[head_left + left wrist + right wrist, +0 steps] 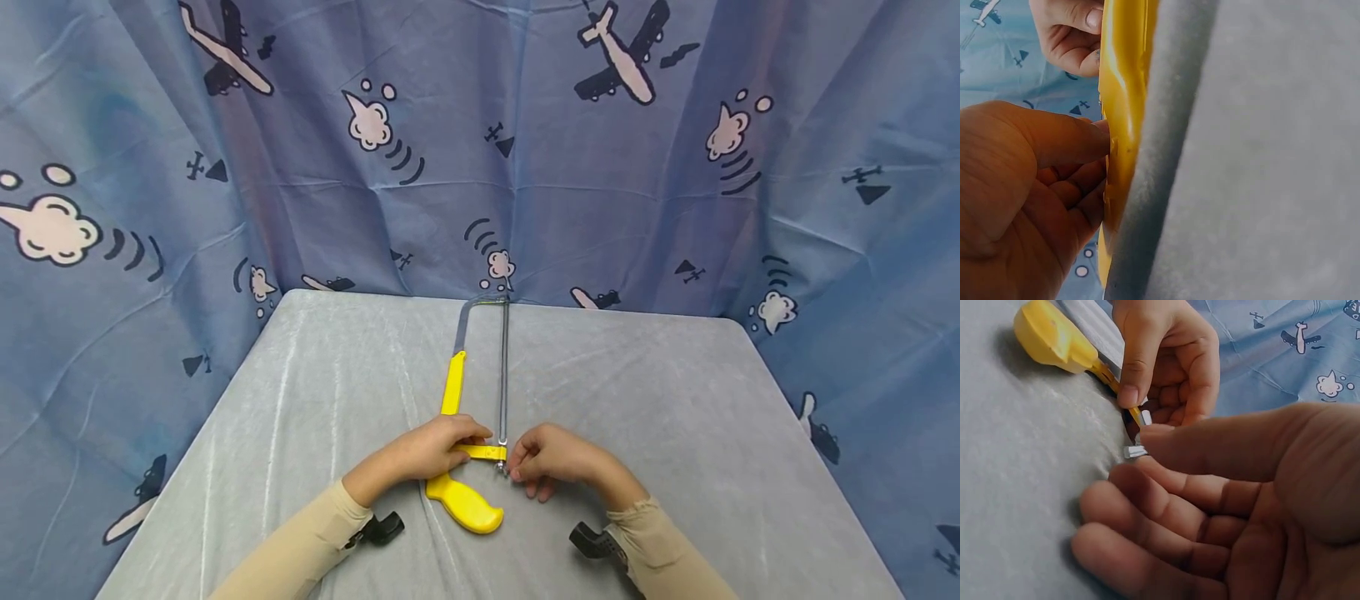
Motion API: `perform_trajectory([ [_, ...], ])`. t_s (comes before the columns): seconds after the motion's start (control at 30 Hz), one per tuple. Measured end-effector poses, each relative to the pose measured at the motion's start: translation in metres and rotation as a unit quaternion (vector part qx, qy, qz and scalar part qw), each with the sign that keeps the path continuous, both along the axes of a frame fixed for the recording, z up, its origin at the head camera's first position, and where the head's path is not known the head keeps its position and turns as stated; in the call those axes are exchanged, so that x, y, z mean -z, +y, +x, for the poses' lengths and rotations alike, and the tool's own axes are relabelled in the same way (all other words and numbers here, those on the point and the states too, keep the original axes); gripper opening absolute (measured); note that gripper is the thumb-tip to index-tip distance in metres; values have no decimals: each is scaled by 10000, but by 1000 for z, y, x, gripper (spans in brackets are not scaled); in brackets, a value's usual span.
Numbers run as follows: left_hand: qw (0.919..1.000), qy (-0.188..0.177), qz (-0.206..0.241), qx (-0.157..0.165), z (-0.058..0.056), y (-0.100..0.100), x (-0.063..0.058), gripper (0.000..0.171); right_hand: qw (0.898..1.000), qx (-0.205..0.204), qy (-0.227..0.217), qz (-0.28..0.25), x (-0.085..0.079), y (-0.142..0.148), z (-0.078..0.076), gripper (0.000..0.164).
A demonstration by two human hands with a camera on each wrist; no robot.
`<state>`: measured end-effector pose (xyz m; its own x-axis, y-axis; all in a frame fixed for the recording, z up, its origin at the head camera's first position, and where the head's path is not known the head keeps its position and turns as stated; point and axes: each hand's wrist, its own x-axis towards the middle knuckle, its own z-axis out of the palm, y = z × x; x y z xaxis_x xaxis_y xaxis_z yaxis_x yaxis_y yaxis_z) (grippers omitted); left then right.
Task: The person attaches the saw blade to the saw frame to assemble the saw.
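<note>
A hacksaw point(468, 507) with a yellow handle lies on the cloth-covered table, its grey frame and blade pointing away from me. My left hand point(431, 450) holds the yellow crosspiece point(487, 452) in front of the handle, thumb on the near side and fingers across it. At the blade's near end sits a small silver wing nut point(1135, 452). My right hand point(558, 457) pinches this nut between thumb and index finger, the other fingers loosely curled below. In the left wrist view, the yellow handle point(1125, 81) stands close beside the left thumb.
Grey cloth point(637, 375) covers the table, with light creases on the left side. A blue curtain point(450, 167) printed with planes and clouds hangs behind the table and along both sides. The saw's far end reaches near the table's back edge.
</note>
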<state>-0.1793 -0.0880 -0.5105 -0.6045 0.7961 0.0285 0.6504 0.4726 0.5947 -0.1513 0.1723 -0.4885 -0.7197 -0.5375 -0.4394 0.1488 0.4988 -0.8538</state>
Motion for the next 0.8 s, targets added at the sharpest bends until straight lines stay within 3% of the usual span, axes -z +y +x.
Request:
perform_trajectory([
  [0.2, 10000, -15, 42, -16, 0, -1, 1, 42, 9985, -11, -470, -275, 1, -2, 1, 19],
  [0.47, 10000, 12, 63, -29, -1, -1, 1, 42, 9972, 206, -646, -327, 1, -6, 4, 22],
  [0.63, 10000, 11, 42, -27, 0, -1, 0, 42, 9980, 324, -499, -213, 4, -9, 6, 14],
  [0.8, 10000, 42, 5, -13, 0, 0, 1, 42, 9983, 577, -27, 92, 4, -13, 10, 11],
])
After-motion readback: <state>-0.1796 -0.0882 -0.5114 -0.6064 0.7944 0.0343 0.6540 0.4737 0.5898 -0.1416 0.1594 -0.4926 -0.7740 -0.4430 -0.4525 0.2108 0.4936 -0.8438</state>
